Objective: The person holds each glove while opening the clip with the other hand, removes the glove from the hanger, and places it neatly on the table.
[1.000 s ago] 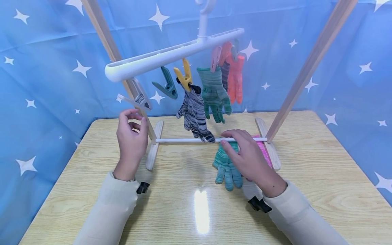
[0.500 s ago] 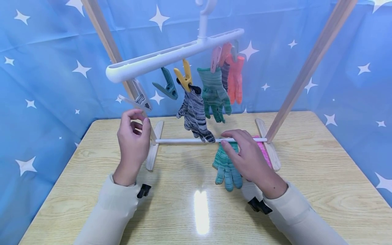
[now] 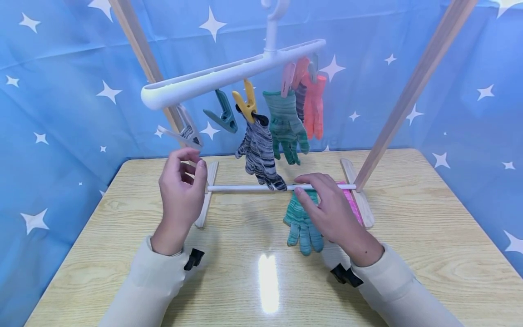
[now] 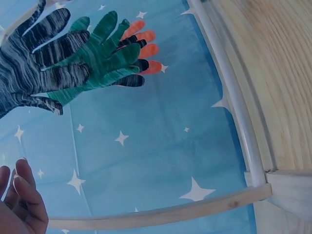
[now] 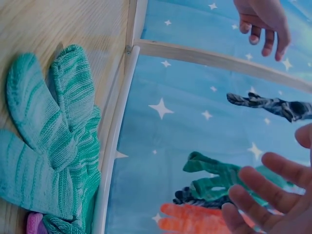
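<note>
My left hand [image 3: 181, 188], fingers loosely curled and holding nothing, is just below a pale grey clothespin [image 3: 189, 134] at the near end of a white hanger [image 3: 212, 79]. Beside that clip hangs a dark green clothespin [image 3: 224, 113] with no glove in it. A yellow clothespin [image 3: 247, 103] grips a black-and-white striped glove [image 3: 261, 145]. Farther along hang a green glove [image 3: 286, 122] under a pink clothespin [image 3: 288, 78], a dark striped glove mostly hidden, and an orange glove [image 3: 314, 106]. With relaxed fingers, my right hand [image 3: 331, 209] hovers over a teal glove [image 3: 304, 227] on the table.
Partly hidden behind my right hand, a pink glove [image 3: 352, 202] lies on the wooden table [image 3: 237, 272]. Two slanted wooden posts [image 3: 412, 97] and a low white crossbar [image 3: 245, 187] frame the hanger. A blue star-patterned cloth [image 3: 61, 113] hangs behind.
My left hand has dropped slightly and shifted a little to the right, away from the pale grey clothespin. The right hand and the hanging gloves stay about where they were.
</note>
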